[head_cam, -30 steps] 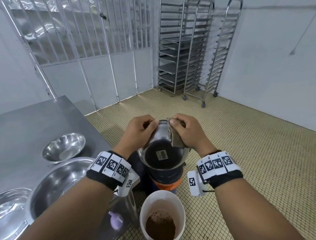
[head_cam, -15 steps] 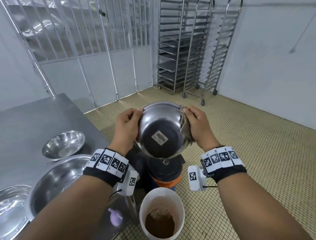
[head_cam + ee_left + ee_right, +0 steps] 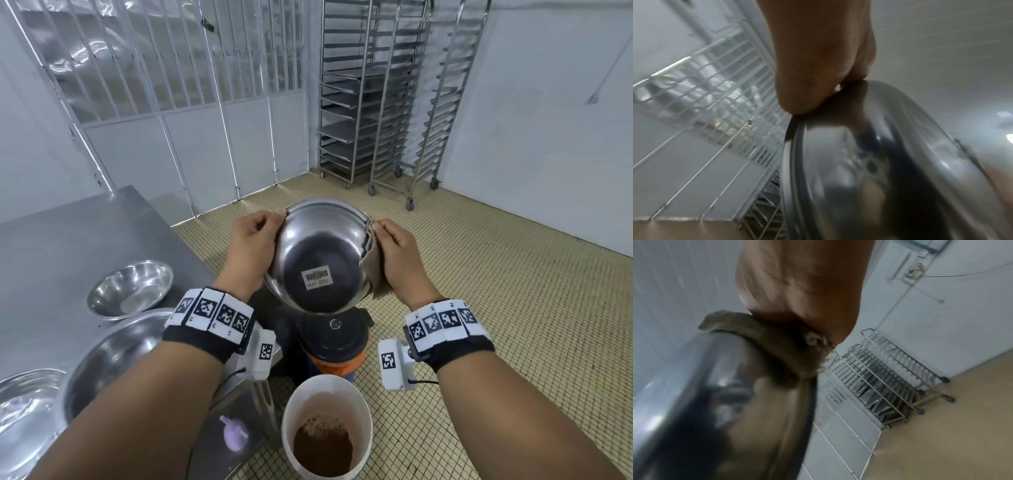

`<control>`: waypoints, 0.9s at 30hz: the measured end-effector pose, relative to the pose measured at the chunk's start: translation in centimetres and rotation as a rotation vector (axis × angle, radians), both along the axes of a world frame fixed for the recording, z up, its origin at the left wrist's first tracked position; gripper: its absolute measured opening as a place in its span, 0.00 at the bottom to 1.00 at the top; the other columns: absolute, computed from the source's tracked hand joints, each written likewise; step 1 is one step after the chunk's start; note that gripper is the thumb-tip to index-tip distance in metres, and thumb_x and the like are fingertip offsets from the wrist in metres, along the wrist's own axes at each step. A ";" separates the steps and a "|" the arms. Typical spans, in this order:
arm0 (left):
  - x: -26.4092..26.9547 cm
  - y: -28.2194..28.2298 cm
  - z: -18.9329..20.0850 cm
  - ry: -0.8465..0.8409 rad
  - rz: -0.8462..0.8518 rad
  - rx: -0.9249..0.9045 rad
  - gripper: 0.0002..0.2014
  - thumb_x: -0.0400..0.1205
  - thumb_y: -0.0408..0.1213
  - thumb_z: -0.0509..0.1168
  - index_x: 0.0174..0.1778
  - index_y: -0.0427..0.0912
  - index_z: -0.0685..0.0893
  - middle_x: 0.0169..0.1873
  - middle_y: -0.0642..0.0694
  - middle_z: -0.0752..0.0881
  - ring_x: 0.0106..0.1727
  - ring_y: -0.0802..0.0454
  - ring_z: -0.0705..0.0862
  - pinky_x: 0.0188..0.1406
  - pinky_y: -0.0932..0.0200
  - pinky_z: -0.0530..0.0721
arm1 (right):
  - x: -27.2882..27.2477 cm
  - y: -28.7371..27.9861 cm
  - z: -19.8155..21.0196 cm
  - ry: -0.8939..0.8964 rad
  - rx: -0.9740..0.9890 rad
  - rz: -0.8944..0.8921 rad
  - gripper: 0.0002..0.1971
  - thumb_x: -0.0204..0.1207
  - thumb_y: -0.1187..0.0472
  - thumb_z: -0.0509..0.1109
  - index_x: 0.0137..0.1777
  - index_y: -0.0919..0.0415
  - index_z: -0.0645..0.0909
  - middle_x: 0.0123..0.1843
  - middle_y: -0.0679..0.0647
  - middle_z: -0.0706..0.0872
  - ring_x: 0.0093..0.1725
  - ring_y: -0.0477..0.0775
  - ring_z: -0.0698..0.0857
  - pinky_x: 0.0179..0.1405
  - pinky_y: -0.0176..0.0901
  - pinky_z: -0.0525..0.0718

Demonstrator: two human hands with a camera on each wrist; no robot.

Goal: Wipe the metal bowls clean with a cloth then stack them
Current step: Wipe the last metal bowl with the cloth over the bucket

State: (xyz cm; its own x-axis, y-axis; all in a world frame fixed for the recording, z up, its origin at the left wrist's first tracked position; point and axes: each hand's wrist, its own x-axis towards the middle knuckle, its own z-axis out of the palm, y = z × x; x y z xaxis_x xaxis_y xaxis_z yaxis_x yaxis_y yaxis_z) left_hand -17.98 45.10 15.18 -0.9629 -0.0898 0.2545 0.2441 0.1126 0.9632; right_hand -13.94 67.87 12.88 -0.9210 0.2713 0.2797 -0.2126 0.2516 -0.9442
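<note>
I hold a metal bowl (image 3: 318,253) in the air, its underside with a barcode sticker (image 3: 317,277) turned toward me. My left hand (image 3: 255,240) grips its left rim, as the left wrist view shows on the bowl (image 3: 869,162). My right hand (image 3: 394,250) presses a grey-brown cloth (image 3: 371,253) against the right rim; the right wrist view shows the cloth (image 3: 777,350) wrapped over the bowl (image 3: 725,394) edge. Three more metal bowls sit on the steel table (image 3: 68,240): a small one (image 3: 130,289), a large one (image 3: 113,356) and one at the left edge (image 3: 24,411).
Below the bowl stand a white bucket (image 3: 327,425) of brown powder and a black and orange container (image 3: 332,342) on the tiled floor. Wheeled tray racks (image 3: 376,102) stand against the back wall. A barred white gate (image 3: 171,85) closes the left back.
The bowl has risen and turned, its underside now facing me more fully. My hands shifted from its top edge to opposite sides, the cloth moving to the right rim.
</note>
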 end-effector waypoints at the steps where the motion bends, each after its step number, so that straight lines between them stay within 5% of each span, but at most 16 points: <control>1: 0.2 0.1 -0.4 0.001 -0.003 -0.035 0.17 0.89 0.44 0.68 0.34 0.45 0.88 0.23 0.48 0.83 0.25 0.52 0.79 0.25 0.56 0.77 | 0.0 0.0 0.0 0.001 0.004 -0.001 0.15 0.89 0.58 0.63 0.38 0.55 0.81 0.35 0.49 0.81 0.36 0.47 0.79 0.45 0.49 0.78; 6: 1.4 1.1 -1.1 0.070 -0.062 -0.226 0.15 0.90 0.47 0.67 0.40 0.44 0.88 0.24 0.48 0.84 0.23 0.55 0.79 0.21 0.62 0.77 | -0.9 -0.1 2.2 0.094 0.287 0.078 0.11 0.85 0.56 0.67 0.46 0.58 0.88 0.43 0.50 0.90 0.44 0.51 0.87 0.48 0.45 0.83; 10: 0.7 0.5 -1.5 -0.007 0.032 0.116 0.17 0.90 0.44 0.67 0.34 0.46 0.88 0.25 0.49 0.85 0.28 0.51 0.81 0.30 0.54 0.78 | -0.5 0.2 2.2 0.051 -0.015 0.036 0.11 0.88 0.62 0.65 0.45 0.63 0.86 0.35 0.47 0.86 0.34 0.41 0.83 0.38 0.35 0.82; 12: 0.9 0.3 -1.3 0.046 0.024 -0.026 0.18 0.91 0.43 0.65 0.34 0.47 0.86 0.23 0.54 0.83 0.26 0.58 0.79 0.30 0.61 0.77 | -0.1 0.4 1.9 0.026 -0.115 0.033 0.12 0.88 0.63 0.65 0.42 0.61 0.85 0.31 0.45 0.84 0.32 0.40 0.81 0.37 0.35 0.81; 15: 1.2 0.2 -0.4 0.147 -0.077 -0.347 0.14 0.91 0.45 0.65 0.41 0.48 0.88 0.27 0.54 0.85 0.24 0.64 0.79 0.27 0.72 0.75 | 0.0 0.3 2.5 0.079 0.078 0.073 0.10 0.86 0.64 0.67 0.45 0.62 0.87 0.36 0.48 0.87 0.33 0.37 0.83 0.37 0.29 0.79; 18: 1.4 0.8 0.5 0.158 -0.175 -0.443 0.13 0.89 0.46 0.67 0.42 0.46 0.89 0.31 0.49 0.88 0.27 0.63 0.82 0.29 0.71 0.81 | -0.5 -0.5 3.1 0.141 0.380 0.154 0.08 0.85 0.58 0.70 0.44 0.51 0.88 0.40 0.47 0.90 0.41 0.45 0.87 0.42 0.35 0.81; 23: 0.3 -0.1 0.4 0.074 -0.006 -0.113 0.14 0.89 0.46 0.69 0.38 0.47 0.89 0.29 0.48 0.88 0.29 0.54 0.85 0.31 0.61 0.80 | 0.1 0.0 1.1 0.056 0.093 0.047 0.13 0.89 0.58 0.63 0.43 0.54 0.84 0.37 0.48 0.84 0.35 0.40 0.80 0.40 0.35 0.79; 27: 1.6 0.8 -0.3 0.117 -0.059 -0.327 0.14 0.89 0.47 0.67 0.39 0.47 0.88 0.28 0.48 0.86 0.23 0.63 0.79 0.24 0.70 0.77 | -0.3 -0.1 1.5 0.081 0.266 0.074 0.11 0.88 0.57 0.65 0.45 0.56 0.86 0.39 0.46 0.86 0.39 0.43 0.83 0.43 0.42 0.81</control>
State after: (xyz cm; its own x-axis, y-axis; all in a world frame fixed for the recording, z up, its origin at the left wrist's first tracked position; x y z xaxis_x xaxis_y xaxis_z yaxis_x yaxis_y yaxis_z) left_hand -16.34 45.93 14.93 -0.9267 0.0694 0.3694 0.3657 0.3935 0.8435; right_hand -14.22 67.77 14.35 -0.9074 0.1116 0.4052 -0.3112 0.4696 -0.8262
